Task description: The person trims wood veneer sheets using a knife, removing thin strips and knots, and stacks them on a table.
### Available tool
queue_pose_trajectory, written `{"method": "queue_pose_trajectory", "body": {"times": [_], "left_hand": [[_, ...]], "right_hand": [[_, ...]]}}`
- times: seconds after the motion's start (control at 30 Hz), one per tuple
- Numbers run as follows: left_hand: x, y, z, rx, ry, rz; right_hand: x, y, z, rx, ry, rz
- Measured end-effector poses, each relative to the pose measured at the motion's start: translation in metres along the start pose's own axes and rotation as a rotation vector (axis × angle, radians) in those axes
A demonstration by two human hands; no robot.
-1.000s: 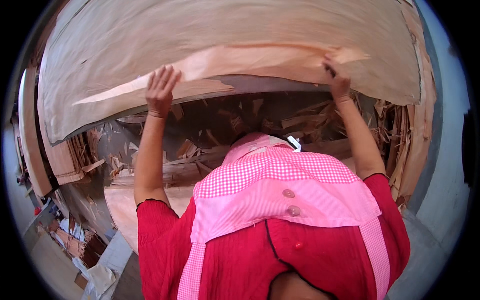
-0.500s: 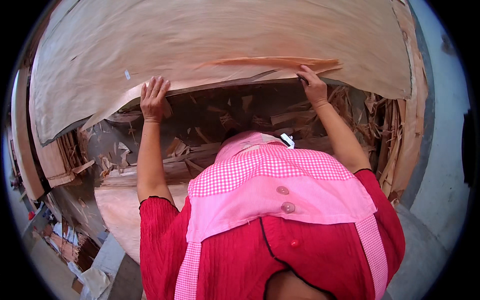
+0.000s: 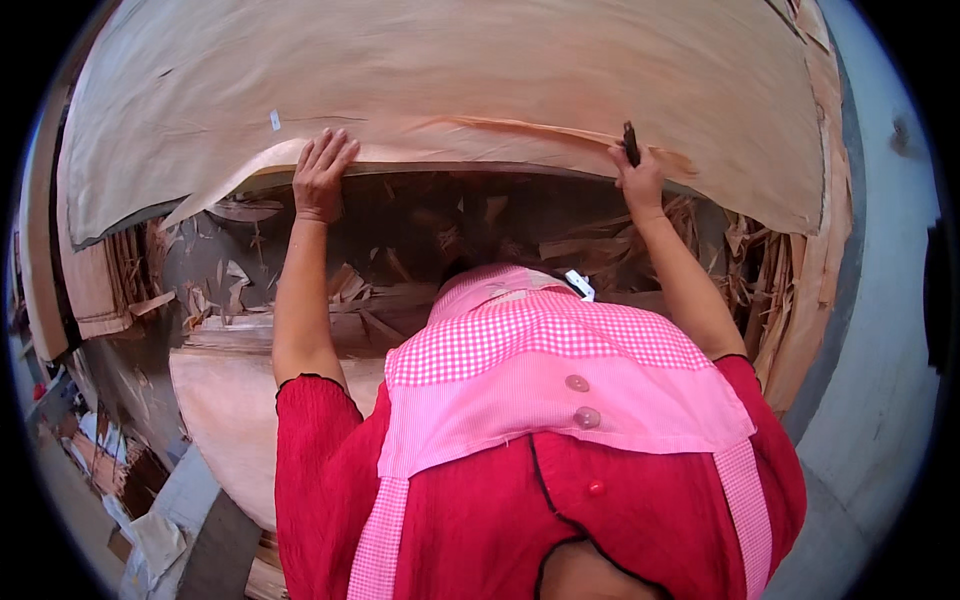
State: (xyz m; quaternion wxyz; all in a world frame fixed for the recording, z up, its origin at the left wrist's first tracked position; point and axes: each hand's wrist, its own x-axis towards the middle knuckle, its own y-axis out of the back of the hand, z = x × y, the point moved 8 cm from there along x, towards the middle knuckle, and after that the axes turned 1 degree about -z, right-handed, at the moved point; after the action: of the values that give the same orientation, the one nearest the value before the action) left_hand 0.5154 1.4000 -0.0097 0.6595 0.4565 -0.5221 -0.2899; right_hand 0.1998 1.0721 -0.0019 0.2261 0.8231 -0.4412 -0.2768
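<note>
A wide pale wood veneer sheet [image 3: 450,70] spreads across the stack in front of me, its near edge wavy and torn. My left hand [image 3: 322,178] lies on that near edge, fingers stretched out and holding nothing. To its left, the edge curls up in a lighter flap. My right hand [image 3: 640,182] is closed round a slim black tool [image 3: 631,144] that stands up out of the fist; its working end is hidden. Beside that hand, a lifted orange-tinted veneer strip [image 3: 540,128] runs along the sheet near its edge.
Torn veneer scraps [image 3: 350,285] litter the dark gap between the stack and my body. Stacked veneer edges [image 3: 778,300] hang at the right, others at the left. Another pale sheet [image 3: 225,410] lies by my left elbow. A blue-grey wall [image 3: 885,250] borders the right.
My right hand has turned and drawn slightly nearer, so the black tool now points up. The orange strip stands less open. My left hand has shifted slightly right and stays on the edge.
</note>
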Motion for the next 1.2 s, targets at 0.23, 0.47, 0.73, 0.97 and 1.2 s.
{"method": "queue_pose_trajectory", "body": {"times": [0.23,0.47,0.73,0.97,1.2], "left_hand": [[-0.013,-0.001,-0.008,0.025,0.038,0.024],[-0.007,0.002,-0.008,-0.025,0.069,-0.027],[-0.018,-0.011,-0.033,-0.392,0.380,0.033],[-0.019,-0.031,-0.006,0.007,0.518,0.123],[-0.024,-0.031,-0.006,0.031,0.528,0.094]], "right_hand": [[0.030,-0.003,-0.022,0.041,0.107,0.019],[-0.036,-0.145,-0.108,-0.071,0.520,-0.558],[-0.091,-0.250,-0.175,-0.630,0.884,-0.593],[-0.094,-0.301,-0.188,-0.744,1.040,-0.387],[-0.110,-0.240,-0.094,-0.925,0.859,-0.636]]}}
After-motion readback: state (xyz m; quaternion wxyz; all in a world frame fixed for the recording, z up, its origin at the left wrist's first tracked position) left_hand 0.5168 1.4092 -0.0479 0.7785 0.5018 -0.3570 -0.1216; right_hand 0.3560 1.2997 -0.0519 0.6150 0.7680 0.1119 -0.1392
